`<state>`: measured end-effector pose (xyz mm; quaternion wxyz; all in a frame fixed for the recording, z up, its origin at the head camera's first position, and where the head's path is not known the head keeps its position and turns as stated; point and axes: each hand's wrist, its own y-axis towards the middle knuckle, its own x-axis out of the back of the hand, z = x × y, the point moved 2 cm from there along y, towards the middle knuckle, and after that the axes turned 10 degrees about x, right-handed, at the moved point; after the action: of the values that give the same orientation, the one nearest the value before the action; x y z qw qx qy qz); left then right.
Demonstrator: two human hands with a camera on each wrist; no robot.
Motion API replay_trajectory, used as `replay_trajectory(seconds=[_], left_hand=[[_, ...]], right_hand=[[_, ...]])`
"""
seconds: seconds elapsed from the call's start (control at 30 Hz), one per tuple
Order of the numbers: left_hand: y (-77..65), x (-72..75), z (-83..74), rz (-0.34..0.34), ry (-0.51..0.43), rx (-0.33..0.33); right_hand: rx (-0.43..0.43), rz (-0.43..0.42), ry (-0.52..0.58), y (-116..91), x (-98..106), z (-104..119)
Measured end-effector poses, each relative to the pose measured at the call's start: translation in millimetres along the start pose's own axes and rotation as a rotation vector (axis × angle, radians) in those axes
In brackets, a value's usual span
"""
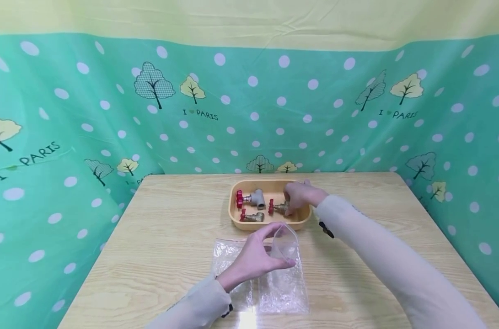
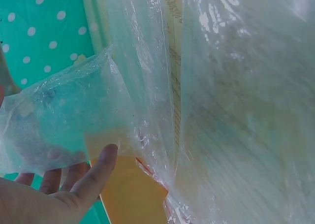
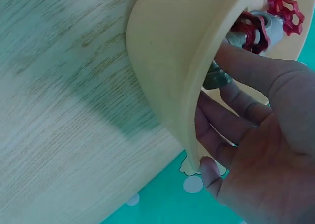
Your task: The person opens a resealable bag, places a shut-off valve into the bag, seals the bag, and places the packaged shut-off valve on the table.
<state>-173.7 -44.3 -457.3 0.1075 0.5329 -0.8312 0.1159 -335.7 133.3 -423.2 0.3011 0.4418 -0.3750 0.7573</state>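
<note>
A tan plastic tray (image 1: pixel 234 220) holds several valves with red handwheels. Inside it, my right hand (image 1: pixel 300 195) pinches the body of a brass valve (image 1: pixel 280 208) between thumb and fingers, as the right wrist view also shows. To the left lie a grey tee-shaped valve (image 1: pixel 255 198) and another small brass valve (image 1: pixel 255 216). Just in front of the tray, my left hand (image 1: pixel 257 256) holds a clear plastic bag (image 1: pixel 285 242) near its mouth, thumb and fingers spread apart. The bag's mouth stands wide, and I see no contents through it.
More clear plastic bags (image 1: pixel 282 292) lie flat on the wooden table (image 1: pixel 158 237) beneath my left hand. The tray sits close to the table's back edge. A green dotted curtain (image 1: pixel 253 114) hangs behind and along both sides.
</note>
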Motion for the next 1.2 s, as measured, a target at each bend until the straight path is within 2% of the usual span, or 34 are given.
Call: replay_trajectory(seconds=[0.3,0.5,0.73,0.9,1.03,1.2], left_hand=[[-0.8,-1.6,0.2,0.0,0.009,-0.002],[-0.7,-2.4,2.4,0.003,0.007,0.001],[1.2,-1.8,2.2,0.004,0.021,-0.012],[2.0,-2.2,2.9,0.0,0.021,-0.019],[2.4,-2.9,3.3,-0.001,0.012,-0.024],[2.7,-4.1,2.9,0.003,0.0,-0.024]], right_hand=[[0.038,0.022,-0.006,-0.4,-2.9,3.0],[0.099,0.048,0.054,-0.8,-4.6,2.5],[0.185,-0.006,0.115,-3.5,-2.8,2.9],[0.153,-0.036,0.18,-7.4,-0.3,4.0],[0.118,-0.068,0.187,-9.9,1.1,5.3],[0.139,-0.131,0.198,-12.6,2.0,7.8]])
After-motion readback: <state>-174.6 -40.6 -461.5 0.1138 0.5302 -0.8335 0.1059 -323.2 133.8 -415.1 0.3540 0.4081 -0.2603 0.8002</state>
